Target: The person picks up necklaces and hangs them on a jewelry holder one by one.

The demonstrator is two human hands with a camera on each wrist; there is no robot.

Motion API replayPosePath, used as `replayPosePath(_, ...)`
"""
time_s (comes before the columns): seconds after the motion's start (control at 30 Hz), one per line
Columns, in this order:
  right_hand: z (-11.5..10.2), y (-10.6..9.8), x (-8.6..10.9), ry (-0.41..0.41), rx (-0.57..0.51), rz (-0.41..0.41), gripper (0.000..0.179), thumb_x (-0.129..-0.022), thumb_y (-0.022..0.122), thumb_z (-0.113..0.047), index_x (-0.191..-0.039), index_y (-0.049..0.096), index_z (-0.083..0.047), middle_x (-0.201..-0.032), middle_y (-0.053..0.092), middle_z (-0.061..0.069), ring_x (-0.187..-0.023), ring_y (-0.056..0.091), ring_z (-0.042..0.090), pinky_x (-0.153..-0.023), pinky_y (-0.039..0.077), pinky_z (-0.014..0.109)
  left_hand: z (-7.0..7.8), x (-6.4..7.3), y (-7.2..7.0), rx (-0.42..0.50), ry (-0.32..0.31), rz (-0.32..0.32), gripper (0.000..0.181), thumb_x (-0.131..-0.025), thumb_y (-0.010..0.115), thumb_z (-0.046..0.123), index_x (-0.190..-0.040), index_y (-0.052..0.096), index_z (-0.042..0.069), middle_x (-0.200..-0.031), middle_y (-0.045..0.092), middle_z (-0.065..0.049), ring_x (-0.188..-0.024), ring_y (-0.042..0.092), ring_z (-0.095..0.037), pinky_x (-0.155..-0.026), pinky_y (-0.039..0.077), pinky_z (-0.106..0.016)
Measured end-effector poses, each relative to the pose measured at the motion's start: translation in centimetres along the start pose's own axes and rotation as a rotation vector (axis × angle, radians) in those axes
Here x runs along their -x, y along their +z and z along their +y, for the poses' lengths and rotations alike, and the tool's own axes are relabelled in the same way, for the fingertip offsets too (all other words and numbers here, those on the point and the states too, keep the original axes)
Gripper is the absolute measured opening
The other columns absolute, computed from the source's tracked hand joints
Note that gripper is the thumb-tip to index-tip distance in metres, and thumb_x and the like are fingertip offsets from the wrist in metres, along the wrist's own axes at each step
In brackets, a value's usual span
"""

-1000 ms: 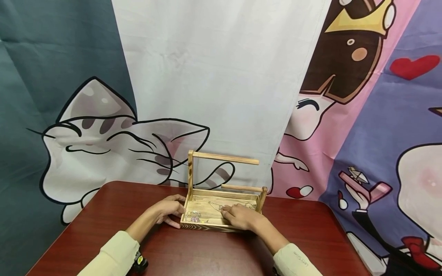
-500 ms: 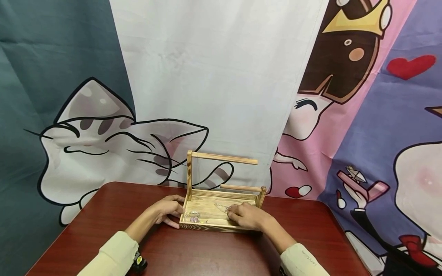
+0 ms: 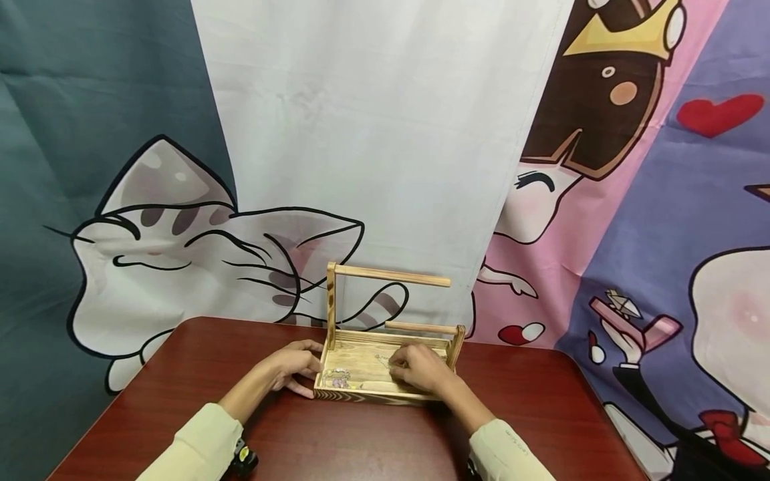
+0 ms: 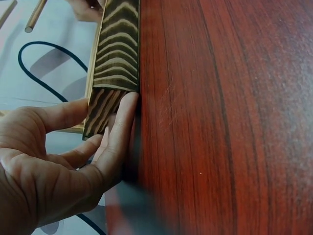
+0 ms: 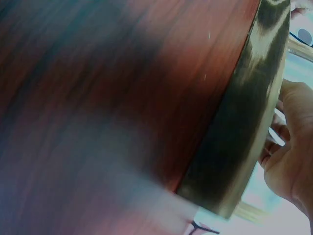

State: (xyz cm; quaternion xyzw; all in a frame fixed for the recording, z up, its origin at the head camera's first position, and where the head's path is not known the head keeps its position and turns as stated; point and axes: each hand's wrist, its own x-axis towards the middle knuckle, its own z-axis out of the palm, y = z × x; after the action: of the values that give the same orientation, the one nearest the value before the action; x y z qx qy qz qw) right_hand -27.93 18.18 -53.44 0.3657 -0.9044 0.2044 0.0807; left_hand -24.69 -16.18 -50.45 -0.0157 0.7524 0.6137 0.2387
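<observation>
A wooden box (image 3: 355,395) with a shallow tray and dowel bars stands on the table. My left hand (image 3: 295,366) grips its left end; in the left wrist view, the thumb and fingers of that hand (image 4: 63,161) lie on either side of the striped end wall. Over the tray, my right hand (image 3: 421,367) has curled fingers and seems to pinch a thin silvery chain (image 3: 381,361), whose end shows left of the fingertips. In the right wrist view the box's front wall partly hides these fingers. Beaded jewellery (image 3: 337,378) lies in the tray's front left corner.
An upper dowel (image 3: 391,274) juts right from the left post (image 3: 331,307) above the tray. A lower dowel (image 3: 421,328) runs along the back to the right post. Behind the dark red table (image 3: 337,447) hangs a cartoon-printed curtain (image 3: 373,133).
My right hand first slid slightly right inside the tray, then moved back and up a little as its fingers curled in. Less chain shows now. My left hand has stayed at the box's end.
</observation>
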Motion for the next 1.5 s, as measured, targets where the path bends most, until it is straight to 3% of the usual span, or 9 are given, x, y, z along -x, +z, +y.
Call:
replayPosePath(0.27,3.9,5.4,-1.6,0.198,-0.074,0.04,0.024,-0.091,0.093,-0.047,-0.089,0.085,-0.025,-0.087,0.081,-0.015,-0.081,0.072,0.002,-0.075,0.063,0.028,0.0,0.0,0.0,0.003,0.001,-0.005,0.061,-0.098,0.065,-0.001,-0.156,0.046,-0.005,-0.118,0.076,-0.023,-0.099,0.078,-0.026,-0.073,0.073,-0.051)
replayPosePath(0.43,2.0,4.3,-1.7,0.256,-0.209,0.078,0.022,-0.086,0.098,-0.032,-0.076,0.082,-0.021,-0.076,0.075,-0.012,-0.072,0.062,0.002,-0.069,0.056,0.024,0.0,0.0,0.0,0.0,0.001,0.002,0.06,-0.098,0.065,-0.001,-0.156,0.047,-0.005,-0.117,0.076,-0.024,-0.099,0.078,-0.026,-0.074,0.073,-0.051)
replayPosePath(0.57,-0.4,2.3,-1.6,0.252,-0.268,0.022,0.02,-0.094,0.09,-0.019,-0.079,0.079,-0.012,-0.077,0.074,-0.003,-0.072,0.062,0.01,-0.067,0.057,0.029,0.1,0.0,0.0,-0.003,0.001,0.002,0.06,-0.098,0.065,-0.001,-0.156,0.047,-0.005,-0.117,0.077,-0.024,-0.099,0.078,-0.025,-0.074,0.073,-0.051)
replayPosePath(0.77,-0.2,2.6,-1.6,0.342,-0.343,-0.048,0.021,-0.105,0.076,-0.027,-0.085,0.073,-0.019,-0.083,0.07,-0.01,-0.079,0.062,0.006,-0.074,0.056,0.026,0.1,0.1,0.0,-0.003,0.001,-0.001,0.06,-0.098,0.065,-0.001,-0.155,0.047,-0.005,-0.117,0.077,-0.023,-0.099,0.078,-0.025,-0.074,0.073,-0.052)
replayPosePath(0.93,-3.4,-0.4,-1.4,0.474,-0.593,-0.082,0.022,-0.107,0.072,-0.016,-0.1,0.079,0.003,-0.084,0.067,0.0,-0.073,0.055,0.01,-0.065,0.048,0.024,0.2,0.2,0.0,-0.002,-0.001,0.003,0.06,-0.098,0.064,-0.002,-0.155,0.047,-0.005,-0.117,0.077,-0.023,-0.1,0.078,-0.025,-0.075,0.073,-0.052)
replayPosePath(1.1,-3.3,-1.1,-1.2,0.68,-1.009,-0.179,0.028,-0.111,0.067,-0.018,-0.119,0.074,0.007,-0.075,0.059,-0.006,-0.052,0.032,0.003,-0.048,0.027,0.016,0.2,0.3,0.2,0.0,0.0,0.003,0.059,-0.098,0.064,-0.002,-0.154,0.047,-0.005,-0.116,0.077,-0.022,-0.099,0.078,-0.025,-0.074,0.073,-0.052)
replayPosePath(1.2,-3.0,-1.3,-1.2,0.721,-1.191,-0.207,0.027,-0.114,0.061,-0.018,-0.12,0.071,0.006,-0.071,0.056,-0.01,-0.051,0.026,0.001,-0.047,0.022,0.015,0.2,0.3,0.2,0.0,0.0,0.004,0.06,-0.097,0.064,-0.002,-0.154,0.047,-0.005,-0.116,0.077,-0.022,-0.099,0.078,-0.025,-0.074,0.073,-0.051)
replayPosePath(1.37,-2.6,-1.6,-0.9,0.709,-1.298,-0.221,0.023,-0.115,0.056,-0.018,-0.116,0.07,0.001,-0.066,0.038,-0.012,-0.053,0.025,-0.001,-0.047,0.02,0.016,0.2,0.2,0.2,-0.003,0.0,0.003,0.061,-0.097,0.064,-0.002,-0.155,0.047,-0.005,-0.116,0.077,-0.022,-0.1,0.078,-0.025,-0.074,0.073,-0.051)
replayPosePath(1.5,-2.5,-1.8,-0.6,0.689,-1.312,-0.222,0.018,-0.115,0.06,-0.018,-0.112,0.07,-0.003,-0.068,0.039,-0.012,-0.053,0.026,-0.001,-0.047,0.021,0.015,0.2,0.2,0.1,-0.005,-0.003,0.004,0.06,-0.098,0.064,-0.002,-0.155,0.047,-0.005,-0.116,0.077,-0.022,-0.099,0.078,-0.025,-0.074,0.073,-0.051)
